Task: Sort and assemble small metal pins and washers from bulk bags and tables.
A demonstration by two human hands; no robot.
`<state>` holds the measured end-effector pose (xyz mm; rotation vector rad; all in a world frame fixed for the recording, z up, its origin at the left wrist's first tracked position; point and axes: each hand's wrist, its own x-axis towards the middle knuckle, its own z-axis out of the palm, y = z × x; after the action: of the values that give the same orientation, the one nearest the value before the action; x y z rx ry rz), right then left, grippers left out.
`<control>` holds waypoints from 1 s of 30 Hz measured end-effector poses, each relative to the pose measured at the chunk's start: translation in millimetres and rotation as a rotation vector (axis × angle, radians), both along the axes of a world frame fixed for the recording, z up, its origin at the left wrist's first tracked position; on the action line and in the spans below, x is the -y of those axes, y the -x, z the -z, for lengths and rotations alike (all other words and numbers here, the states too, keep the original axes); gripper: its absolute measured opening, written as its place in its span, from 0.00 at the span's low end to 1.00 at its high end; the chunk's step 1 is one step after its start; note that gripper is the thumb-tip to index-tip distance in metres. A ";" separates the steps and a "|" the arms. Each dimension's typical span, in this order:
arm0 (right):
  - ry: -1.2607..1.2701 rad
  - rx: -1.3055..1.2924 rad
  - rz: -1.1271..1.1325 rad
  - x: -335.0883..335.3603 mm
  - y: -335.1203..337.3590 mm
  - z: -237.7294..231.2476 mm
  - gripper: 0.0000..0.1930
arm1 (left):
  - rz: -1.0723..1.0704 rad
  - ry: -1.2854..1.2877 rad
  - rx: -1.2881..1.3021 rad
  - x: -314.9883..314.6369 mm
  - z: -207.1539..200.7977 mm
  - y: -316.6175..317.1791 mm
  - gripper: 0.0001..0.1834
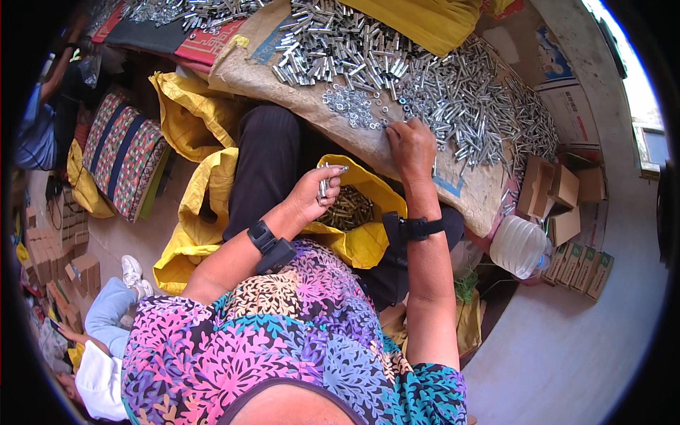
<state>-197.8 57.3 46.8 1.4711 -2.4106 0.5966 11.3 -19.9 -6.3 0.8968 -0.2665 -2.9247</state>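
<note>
My left hand is closed around a few shiny metal bolts, above an open yellow sack. One bolt sticks out past the fingertips to the right. Inside the sack lie many brass-coloured and grey metal pieces. My right hand reaches to the near edge of the covered table, fingers pinched together and pointing down. Whatever they pinch is hidden. Just left of those fingers is a patch of loose metal washers. Beyond and to the right spreads a large heap of metal bolts and sleeves.
Brown paper covers the table. A yellow cloth lies over the heap's far side. To the right stand a clear plastic jug and open cardboard boxes. Another yellow sack and a patterned cushion are at left, with other people beyond.
</note>
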 end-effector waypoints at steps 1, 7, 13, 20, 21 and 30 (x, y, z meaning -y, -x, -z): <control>0.027 -0.004 -0.006 -0.8 0.6 1.7 0.06 | 0.000 0.005 0.004 -0.6 -1.7 -0.2 0.09; 0.233 0.214 0.001 -14.6 -15.8 -5.1 0.03 | -0.015 -0.010 -0.032 -3.3 -1.1 -2.6 0.08; 0.306 0.481 -0.050 -30.2 -63.8 -4.8 0.04 | -0.012 0.043 -0.016 -9.2 -4.4 -1.3 0.08; 0.336 0.627 -0.137 -34.4 -98.4 -1.4 0.06 | 0.011 0.099 -0.009 -13.2 -10.0 -1.7 0.07; 0.339 0.628 -0.134 -35.1 -99.0 -1.8 0.06 | 0.015 0.097 -0.024 -13.6 -8.9 -2.1 0.07; 0.414 0.702 -0.079 -36.6 -107.1 2.9 0.05 | 0.012 0.042 -0.107 -14.9 -3.3 -1.2 0.05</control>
<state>-90.7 93.9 43.8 1.3182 -2.4472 1.7535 12.5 -4.9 -3.0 0.7328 -0.3258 -2.9536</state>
